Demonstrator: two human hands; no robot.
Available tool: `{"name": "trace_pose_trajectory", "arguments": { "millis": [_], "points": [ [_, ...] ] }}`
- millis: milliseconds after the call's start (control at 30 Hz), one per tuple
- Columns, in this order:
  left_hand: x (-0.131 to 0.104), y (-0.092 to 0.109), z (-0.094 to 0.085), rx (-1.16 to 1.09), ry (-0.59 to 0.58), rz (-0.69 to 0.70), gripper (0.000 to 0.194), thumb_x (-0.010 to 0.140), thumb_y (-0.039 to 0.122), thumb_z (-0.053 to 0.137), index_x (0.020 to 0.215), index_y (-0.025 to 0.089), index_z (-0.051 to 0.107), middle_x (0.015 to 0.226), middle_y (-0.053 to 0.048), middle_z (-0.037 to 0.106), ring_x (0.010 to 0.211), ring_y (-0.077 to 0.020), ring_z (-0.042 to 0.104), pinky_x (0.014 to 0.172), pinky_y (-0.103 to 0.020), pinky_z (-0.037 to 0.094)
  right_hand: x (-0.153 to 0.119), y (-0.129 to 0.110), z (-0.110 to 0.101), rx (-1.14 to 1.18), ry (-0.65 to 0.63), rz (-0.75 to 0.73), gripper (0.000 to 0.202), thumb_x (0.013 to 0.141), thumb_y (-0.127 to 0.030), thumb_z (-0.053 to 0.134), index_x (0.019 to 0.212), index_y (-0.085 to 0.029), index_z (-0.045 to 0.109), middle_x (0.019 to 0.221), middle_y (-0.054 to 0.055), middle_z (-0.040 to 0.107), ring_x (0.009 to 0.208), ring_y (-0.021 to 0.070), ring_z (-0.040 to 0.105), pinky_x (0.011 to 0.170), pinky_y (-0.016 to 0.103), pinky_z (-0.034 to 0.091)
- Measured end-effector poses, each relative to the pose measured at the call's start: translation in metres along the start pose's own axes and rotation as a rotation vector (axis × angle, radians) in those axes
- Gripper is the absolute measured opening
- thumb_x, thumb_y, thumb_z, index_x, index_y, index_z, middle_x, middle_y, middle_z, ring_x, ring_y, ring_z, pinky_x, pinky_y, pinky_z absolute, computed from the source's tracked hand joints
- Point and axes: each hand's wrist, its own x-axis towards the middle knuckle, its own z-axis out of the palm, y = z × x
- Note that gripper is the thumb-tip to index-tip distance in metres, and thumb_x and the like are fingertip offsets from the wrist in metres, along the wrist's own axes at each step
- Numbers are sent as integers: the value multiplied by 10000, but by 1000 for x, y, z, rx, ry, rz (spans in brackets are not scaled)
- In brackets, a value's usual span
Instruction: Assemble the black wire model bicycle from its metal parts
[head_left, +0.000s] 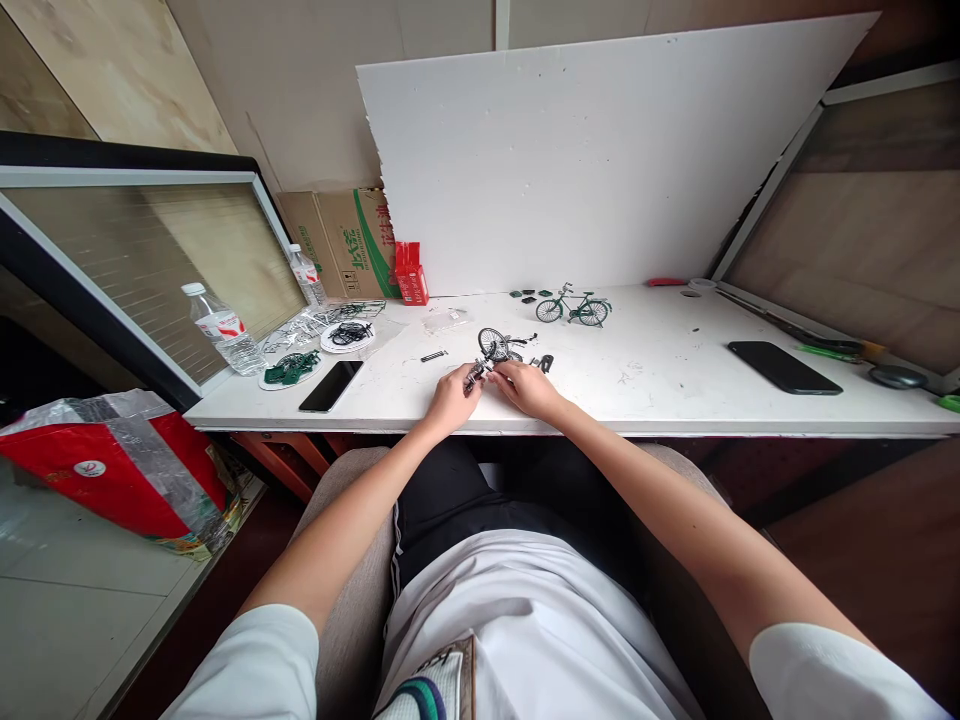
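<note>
Close to the table's front edge, my left hand (454,400) and my right hand (531,390) are closed and nearly meet. Between their fingertips is a small black model bicycle (493,345), its spoked wheel tilted up above the fingers. My left fingers pinch a dark and silvery portion of it; whether that is a separate part is too small to tell. Fingers of my right hand cover the side nearest them. Behind the right hand lie a thin black bar-like part (525,340) and a small black piece (546,362). A green model bicycle (574,307) stands upright farther back.
To the left are a phone (331,386), plates with green parts (291,368) and black parts (351,333), and water bottles (225,330). A dark phone (784,367) lies at right. A white board (600,150) leans behind the white table (637,390).
</note>
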Motion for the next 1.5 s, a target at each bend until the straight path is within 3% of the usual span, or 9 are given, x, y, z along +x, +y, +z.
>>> {"name": "trace_pose_trajectory", "arguments": {
  "millis": [233, 400, 600, 867, 1033, 1200, 1500],
  "points": [
    [4, -11, 3, -298, 20, -146, 244, 931, 170, 622, 1175, 167, 638, 1009, -108, 797, 941, -211, 787, 895, -339, 607, -2, -2, -2, -43, 30, -4, 375, 1120, -396, 364, 1003, -183, 650, 940, 91, 683, 787, 199, 587, 692, 285, 359],
    [6, -14, 3, -402, 11, -229, 232, 939, 182, 610, 1169, 174, 583, 981, -93, 799, 890, -206, 799, 836, -332, 617, -4, -2, -4, -18, 34, -46, 358, 1101, -265, 316, 1233, -163, 634, 1133, 130, 633, 873, 213, 608, 737, 293, 432],
    [7, -14, 3, -470, 0, -273, 235, 941, 215, 617, 1163, 179, 549, 965, -94, 788, 848, -209, 800, 734, -297, 612, -2, 1, 0, -49, 66, -1, 422, 1108, -271, 343, 1433, -190, 600, 1215, 143, 592, 859, 197, 617, 685, 282, 451],
    [7, -14, 3, -509, -11, -293, 242, 933, 251, 638, 1148, 183, 551, 917, -78, 777, 815, -206, 787, 663, -269, 577, -1, 8, 7, -24, 194, -44, 303, 1087, -311, 492, 1207, -205, 749, 1048, 116, 688, 954, 226, 666, 752, 293, 493],
    [8, -17, 4, -536, -12, -283, 253, 888, 213, 680, 1128, 172, 608, 913, -74, 769, 830, -221, 788, 751, -309, 587, -1, 8, 9, 10, 252, -118, 280, 1086, -332, 505, 1112, -218, 759, 1000, 102, 721, 918, 223, 680, 759, 306, 515],
    [8, -17, 4, -535, -11, -270, 283, 856, 218, 722, 1120, 170, 632, 928, -72, 765, 854, -226, 786, 816, -338, 592, 0, 7, 7, 29, 199, -108, 254, 1085, -303, 504, 1101, -206, 739, 1033, 102, 770, 940, 234, 713, 791, 319, 528],
    [9, -15, 1, -576, -14, -328, 306, 855, 225, 729, 1133, 162, 618, 900, -80, 774, 842, -228, 784, 691, -284, 561, -2, 10, 9, -5, 156, -22, 265, 1072, -182, 418, 1136, -188, 674, 1060, 99, 787, 885, 238, 726, 730, 299, 483]
  ]
}}
